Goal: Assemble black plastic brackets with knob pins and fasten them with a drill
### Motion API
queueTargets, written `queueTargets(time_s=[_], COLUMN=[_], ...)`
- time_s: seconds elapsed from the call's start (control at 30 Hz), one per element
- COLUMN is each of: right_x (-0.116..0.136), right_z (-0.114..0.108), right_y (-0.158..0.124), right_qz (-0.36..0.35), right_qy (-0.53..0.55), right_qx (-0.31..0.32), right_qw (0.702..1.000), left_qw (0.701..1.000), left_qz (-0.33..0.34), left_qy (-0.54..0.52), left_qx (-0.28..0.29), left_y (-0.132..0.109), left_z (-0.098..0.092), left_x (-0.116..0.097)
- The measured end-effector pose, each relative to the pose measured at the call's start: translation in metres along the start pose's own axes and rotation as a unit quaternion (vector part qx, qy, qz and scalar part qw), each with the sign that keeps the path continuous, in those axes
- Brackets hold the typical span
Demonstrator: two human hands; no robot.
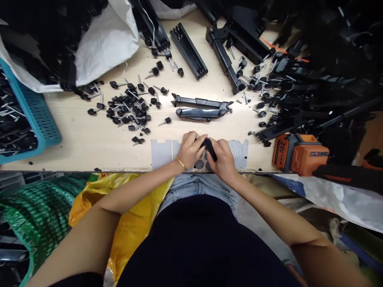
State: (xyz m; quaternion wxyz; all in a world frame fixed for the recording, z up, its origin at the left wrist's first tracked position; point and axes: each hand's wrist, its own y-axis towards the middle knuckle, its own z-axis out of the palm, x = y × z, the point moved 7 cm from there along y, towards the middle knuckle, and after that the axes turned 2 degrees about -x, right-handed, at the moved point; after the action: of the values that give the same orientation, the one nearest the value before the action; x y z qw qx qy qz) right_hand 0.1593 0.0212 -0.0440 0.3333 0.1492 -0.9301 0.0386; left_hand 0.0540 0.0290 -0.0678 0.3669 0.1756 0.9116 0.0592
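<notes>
Between my hands, near the front edge of the bench, is a black plastic arm piece [211,150] with a rounded end. My right hand [223,159] wraps its fingers round it. My left hand [191,146] pinches at the rounded end, fingers pressed together; whether a smaller part sits in them is hidden. Just beyond lie two black folding brackets [202,113], side by side. To their left are a pile of black-headed knob screws [128,107] and a single knob screw [165,121].
A teal basket [44,119] of knob screws stands at the left, below a white sack [107,44]. On the right are an orange cordless tool battery [309,155] and heaped black parts [287,91]. Long black channel pieces [189,52] lie at the back.
</notes>
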Motion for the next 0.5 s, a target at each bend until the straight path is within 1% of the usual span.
queueTargets(time_s=[0.1,0.13,0.3,0.4,0.47,0.5], right_x=[0.001,0.001,0.004,0.003,0.000,-0.004], right_z=[-0.002,-0.002,-0.001,-0.001,-0.005,-0.012], right_y=[0.001,0.001,0.000,0.000,0.005,0.009], right_qz=[-0.005,-0.009,-0.019,-0.003,0.003,0.005], right_qy=[0.000,-0.002,-0.004,0.009,0.047,0.067], right_qx=[-0.003,-0.005,-0.022,-0.031,-0.005,0.011], right_qw=[1.000,1.000,1.000,0.999,0.999,0.998], left_qw=[0.998,0.997,0.997,0.996,0.993,0.990], left_qz=[-0.046,-0.055,-0.073,-0.090,-0.115,-0.135], left_qy=[0.013,0.015,0.013,0.008,0.015,0.027], left_qx=[-0.043,-0.048,-0.018,0.008,0.015,0.007], left_y=[-0.002,-0.003,-0.003,0.002,0.003,0.002], left_z=[-0.005,-0.004,0.003,0.002,-0.004,-0.011], left_x=[0.003,0.003,0.003,0.005,0.008,0.012])
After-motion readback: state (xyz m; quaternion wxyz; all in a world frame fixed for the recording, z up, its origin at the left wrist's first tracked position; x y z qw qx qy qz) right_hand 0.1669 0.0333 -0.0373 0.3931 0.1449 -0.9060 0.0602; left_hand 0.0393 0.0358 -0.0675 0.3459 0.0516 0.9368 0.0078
